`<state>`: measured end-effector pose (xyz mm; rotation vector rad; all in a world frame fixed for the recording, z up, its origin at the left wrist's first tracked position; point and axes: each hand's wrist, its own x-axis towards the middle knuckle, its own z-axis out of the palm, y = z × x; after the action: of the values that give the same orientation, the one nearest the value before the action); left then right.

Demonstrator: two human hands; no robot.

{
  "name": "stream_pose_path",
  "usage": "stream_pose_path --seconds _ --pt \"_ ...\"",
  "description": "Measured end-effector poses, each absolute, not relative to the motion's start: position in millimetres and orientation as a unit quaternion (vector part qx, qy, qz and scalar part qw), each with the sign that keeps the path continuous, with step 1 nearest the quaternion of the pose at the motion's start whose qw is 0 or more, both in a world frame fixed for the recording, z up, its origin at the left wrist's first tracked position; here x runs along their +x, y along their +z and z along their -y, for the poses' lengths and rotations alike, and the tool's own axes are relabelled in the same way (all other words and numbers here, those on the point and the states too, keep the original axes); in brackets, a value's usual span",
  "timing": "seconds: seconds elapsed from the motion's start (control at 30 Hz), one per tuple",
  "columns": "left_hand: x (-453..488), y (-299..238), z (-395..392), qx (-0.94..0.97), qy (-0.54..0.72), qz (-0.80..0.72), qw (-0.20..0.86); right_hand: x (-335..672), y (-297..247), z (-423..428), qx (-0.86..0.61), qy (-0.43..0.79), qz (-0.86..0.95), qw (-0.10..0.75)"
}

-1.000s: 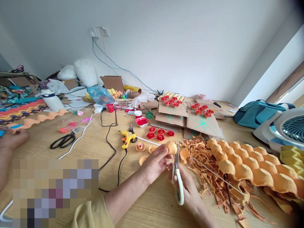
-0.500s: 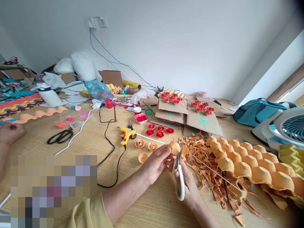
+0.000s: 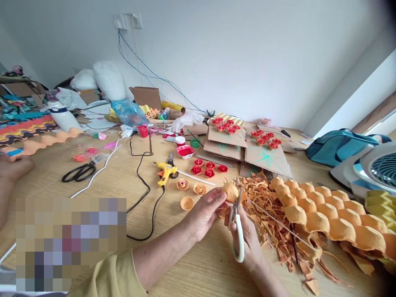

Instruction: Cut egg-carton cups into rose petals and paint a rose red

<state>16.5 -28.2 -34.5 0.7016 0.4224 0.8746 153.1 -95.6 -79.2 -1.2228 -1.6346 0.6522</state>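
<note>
Pinched in the fingers of my left hand [image 3: 208, 211] is an orange egg-carton cup [image 3: 230, 191], its rounded side toward me. My right hand [image 3: 247, 239] grips white-handled scissors [image 3: 238, 237], whose blades point up against the cup's right edge. Left of my hands lie a single cut cup [image 3: 187, 203] and two unpainted carton roses [image 3: 199, 189]. Several red-painted roses [image 3: 210, 165] sit just behind them. To the right, a heap of orange carton scraps [image 3: 262, 202] spreads beside a large orange egg tray [image 3: 328, 210].
A yellow glue gun [image 3: 166, 171] with its black cord lies left of the roses. Cardboard sheets [image 3: 267, 159] carry more red roses. Red paint fills a small dish [image 3: 185, 152]. Black scissors [image 3: 79, 172] and another person's hand [image 3: 18, 167] are at left, a fan [image 3: 371, 163] at right.
The view has shifted slightly. My hands hold nearly the same pose, with the scissors still against the cup's edge. The other person's hand at left has changed position a little.
</note>
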Motion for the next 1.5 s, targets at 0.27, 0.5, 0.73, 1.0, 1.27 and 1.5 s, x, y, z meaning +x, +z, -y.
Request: stream_pose_path --seconds 0.27,0.5,0.73,1.0,1.27,1.5 --pt "13 -37 25 0.352 0.407 -0.19 0.821 154 -82 98 -0.507 0.26 0.656 0.495" --pt "11 -33 23 0.355 0.423 -0.218 0.805 154 -78 95 -0.504 0.26 0.677 0.468" --pt "12 -31 25 0.339 0.42 -0.22 0.813 154 -80 97 -0.499 0.262 0.674 0.478" --pt "13 -33 26 0.33 0.398 -0.207 0.831 155 -83 99 -0.507 0.26 0.661 0.488" --pt "9 -28 22 0.36 0.421 -0.235 0.799 155 -79 98 -0.512 0.264 0.663 0.478" --pt "9 -25 20 0.421 0.446 -0.233 0.755 155 -75 95 -0.5 0.274 0.673 0.47"
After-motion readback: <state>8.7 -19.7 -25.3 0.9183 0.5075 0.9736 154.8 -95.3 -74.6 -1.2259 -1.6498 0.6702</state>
